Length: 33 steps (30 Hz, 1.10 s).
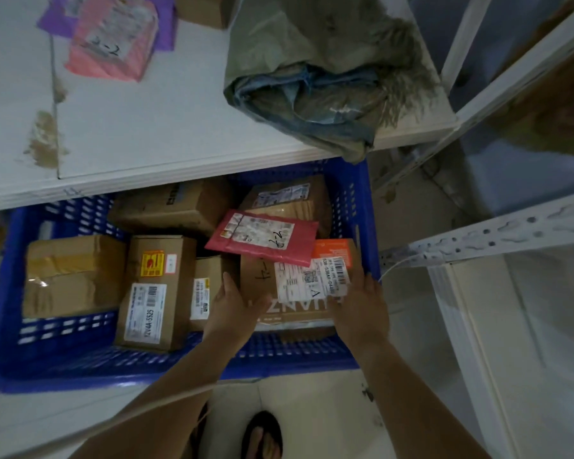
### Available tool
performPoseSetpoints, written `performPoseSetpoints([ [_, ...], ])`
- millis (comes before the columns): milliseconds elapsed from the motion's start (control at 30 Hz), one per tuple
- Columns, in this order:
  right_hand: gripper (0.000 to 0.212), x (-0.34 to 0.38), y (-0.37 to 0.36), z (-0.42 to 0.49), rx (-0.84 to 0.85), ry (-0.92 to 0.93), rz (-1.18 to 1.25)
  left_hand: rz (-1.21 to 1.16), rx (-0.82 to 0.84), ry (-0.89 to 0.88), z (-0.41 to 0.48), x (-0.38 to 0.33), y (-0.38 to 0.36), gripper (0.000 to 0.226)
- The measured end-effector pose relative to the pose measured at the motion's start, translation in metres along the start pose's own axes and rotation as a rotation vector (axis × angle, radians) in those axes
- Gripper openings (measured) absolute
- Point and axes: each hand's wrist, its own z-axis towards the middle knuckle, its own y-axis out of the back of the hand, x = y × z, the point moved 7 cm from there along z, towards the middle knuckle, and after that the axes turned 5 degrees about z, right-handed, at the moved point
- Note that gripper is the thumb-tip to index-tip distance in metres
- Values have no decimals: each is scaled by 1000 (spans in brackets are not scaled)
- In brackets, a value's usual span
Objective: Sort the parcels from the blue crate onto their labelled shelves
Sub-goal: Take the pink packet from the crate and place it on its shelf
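The blue crate [60, 362] stands on the floor, half under a white shelf, and holds several cardboard parcels. At its right end lies a brown box [259, 286] with an orange corner and a white label. My left hand [232, 313] grips that box's left side and my right hand [362, 309] grips its right side. A red mailer marked 2-2 [262, 236] rests across the box's far edge. Left of my hands stand a tall box with a yellow sticker [156, 289] and a taped box [70, 276].
The white shelf [153, 127] above the crate carries a pink mailer marked 2-2 [113, 38], a purple mailer [53, 14] and a grey-green bag [325, 77]. A white perforated rack rail [484, 236] juts in at the right. My sandalled foot [262, 435] is below.
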Motion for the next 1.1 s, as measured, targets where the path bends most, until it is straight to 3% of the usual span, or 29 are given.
performPoseSetpoints([
  [100,77,-2,0,7,-38,-76,-40,-22,-15,-10,11,4,-5,70],
  [200,78,1,2,11,-101,-63,-62,-239,24,96,22,9,-18,87],
  [300,82,17,8,17,-173,90,-4,-362,-189,14,30,-1,-4,98],
  [367,79,37,5,23,-147,270,-52,50,-377,-103,34,-17,17,102],
  [433,71,53,-5,29,-74,361,-92,538,-463,-318,40,-42,23,87],
  [500,66,58,-13,35,-40,358,-85,778,-393,-483,49,-59,17,60],
  [567,61,60,-14,38,-59,342,-11,831,-345,-536,51,-70,13,39],
  [633,55,56,-15,38,-31,234,265,788,-385,-554,44,-79,17,29],
  [733,34,38,-21,33,132,-283,1038,720,-382,-580,27,-83,18,26],
  [833,30,31,-15,20,278,-555,1271,713,-254,-657,3,-87,14,31],
  [900,25,31,1,13,283,-573,1294,671,-217,-706,-14,-93,18,31],
  [967,28,36,16,3,267,-536,1328,475,-246,-660,-30,-99,32,30],
  [1100,44,53,55,-29,221,-349,1400,-110,-472,-267,-59,-98,82,31],
])
